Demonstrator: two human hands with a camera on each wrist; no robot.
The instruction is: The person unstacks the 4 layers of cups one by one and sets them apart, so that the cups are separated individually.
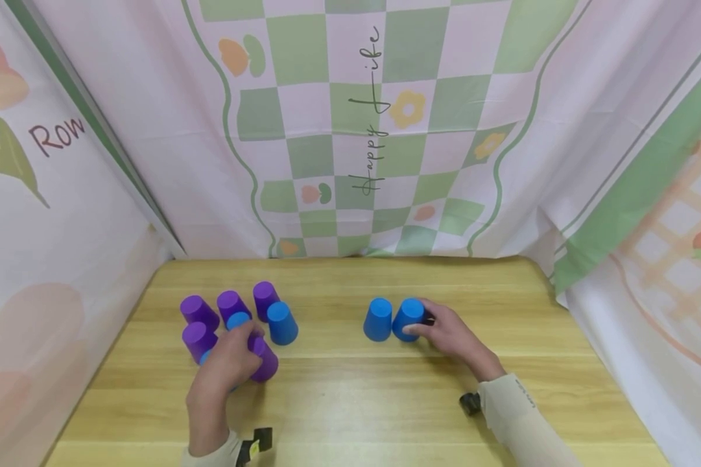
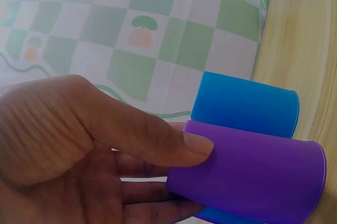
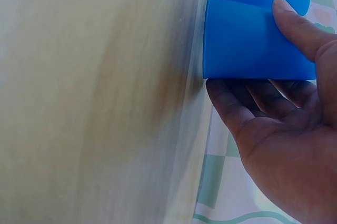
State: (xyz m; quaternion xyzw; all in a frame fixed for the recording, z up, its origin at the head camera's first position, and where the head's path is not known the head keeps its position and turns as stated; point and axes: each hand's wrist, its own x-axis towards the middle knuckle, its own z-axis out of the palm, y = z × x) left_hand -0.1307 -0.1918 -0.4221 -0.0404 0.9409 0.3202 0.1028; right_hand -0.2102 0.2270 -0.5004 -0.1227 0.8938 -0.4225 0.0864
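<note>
On the left of the table, my left hand (image 1: 226, 358) pinches an upside-down purple cup (image 1: 266, 363) near its narrow end. The left wrist view shows the thumb (image 2: 197, 145) on the side of this purple cup (image 2: 258, 174), with the other fingers partly behind it. A blue cup (image 2: 245, 103) stands right beside it. On the right, my right hand (image 1: 451, 332) grips an upside-down blue cup (image 1: 407, 319), thumb on one side and fingers on the other. Another blue cup (image 1: 378, 320) stands close against its left side.
Several upside-down purple cups, among them one at the back (image 1: 264, 299) and one at the far left (image 1: 198, 312), surround my left hand. A blue cup (image 1: 283, 324) stands right of them; other blue cups are partly hidden. Printed curtains (image 1: 362, 220) border the wooden table (image 1: 350, 402).
</note>
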